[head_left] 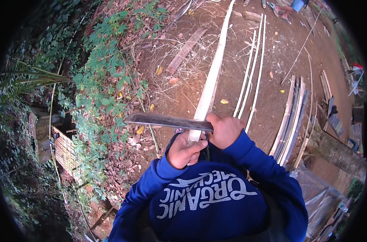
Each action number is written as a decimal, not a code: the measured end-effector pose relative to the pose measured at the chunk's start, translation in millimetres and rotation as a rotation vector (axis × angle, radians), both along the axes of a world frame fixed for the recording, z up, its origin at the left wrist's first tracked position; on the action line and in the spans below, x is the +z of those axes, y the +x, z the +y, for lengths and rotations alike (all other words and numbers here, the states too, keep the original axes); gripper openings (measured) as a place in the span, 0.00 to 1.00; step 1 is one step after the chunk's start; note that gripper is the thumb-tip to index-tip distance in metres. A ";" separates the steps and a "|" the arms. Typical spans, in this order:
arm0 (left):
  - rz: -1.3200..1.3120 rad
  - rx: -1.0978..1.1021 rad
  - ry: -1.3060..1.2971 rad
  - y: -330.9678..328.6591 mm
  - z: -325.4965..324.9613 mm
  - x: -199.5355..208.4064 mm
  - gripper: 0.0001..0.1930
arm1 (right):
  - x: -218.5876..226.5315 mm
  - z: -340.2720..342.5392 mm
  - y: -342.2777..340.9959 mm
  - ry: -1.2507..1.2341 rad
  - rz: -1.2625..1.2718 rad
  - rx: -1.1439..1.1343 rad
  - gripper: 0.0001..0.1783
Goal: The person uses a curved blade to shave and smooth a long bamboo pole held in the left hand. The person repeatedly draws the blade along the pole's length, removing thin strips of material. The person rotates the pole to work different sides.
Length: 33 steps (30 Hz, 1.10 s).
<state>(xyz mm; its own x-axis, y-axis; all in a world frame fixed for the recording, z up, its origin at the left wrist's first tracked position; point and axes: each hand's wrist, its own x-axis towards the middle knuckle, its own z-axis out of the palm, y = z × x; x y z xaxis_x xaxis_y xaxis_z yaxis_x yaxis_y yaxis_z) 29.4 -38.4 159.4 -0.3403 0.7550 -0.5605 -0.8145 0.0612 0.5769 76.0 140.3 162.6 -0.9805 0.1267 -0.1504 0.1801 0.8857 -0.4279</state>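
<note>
A long pale strip, which looks like split bamboo (pixel 212 76), runs from my body away toward the far edge of the view. My left hand (pixel 186 151) is closed round its near end, thumb on top. In my right hand (pixel 225 130) is the handle end of a machete (pixel 167 120); the fingers wrap round it and hide the grip. The dark blade lies crosswise over the strip, just beyond my left hand, with its tip pointing left. Whether the edge bites into the strip I cannot tell.
Three thin pale strips (pixel 250 76) lie on the brown soil to the right, near a bundle of longer slats (pixel 289 121). A wooden plank (pixel 186 50) rests among shavings. Green plants (pixel 111 76) border the left. Another person's legs (pixel 284 11) show at the far right.
</note>
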 end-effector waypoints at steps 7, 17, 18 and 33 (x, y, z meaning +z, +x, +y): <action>0.011 -0.049 -0.049 14.3 17.2 5.3 0.06 | -10.2 -1.4 20.0 0.009 0.092 -0.016 0.10; 0.102 -0.021 -0.076 30.1 28.4 3.5 0.06 | -60.7 53.8 15.2 0.116 0.029 -0.236 0.08; 0.103 -0.026 -0.074 29.2 30.4 4.3 0.06 | -56.9 52.6 19.4 0.085 0.025 -0.206 0.09; 0.045 0.003 -0.071 34.8 25.2 2.3 0.04 | -25.3 11.8 50.9 0.066 0.012 -0.188 0.08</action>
<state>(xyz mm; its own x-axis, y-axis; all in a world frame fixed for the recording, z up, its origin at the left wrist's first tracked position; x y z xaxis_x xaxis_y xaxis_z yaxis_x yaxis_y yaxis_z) 64.2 -13.1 161.6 -0.3682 0.7132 -0.5965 -0.7880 0.1010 0.6073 126.9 152.2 137.3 -0.9403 0.3168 -0.1241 0.3401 0.8633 -0.3730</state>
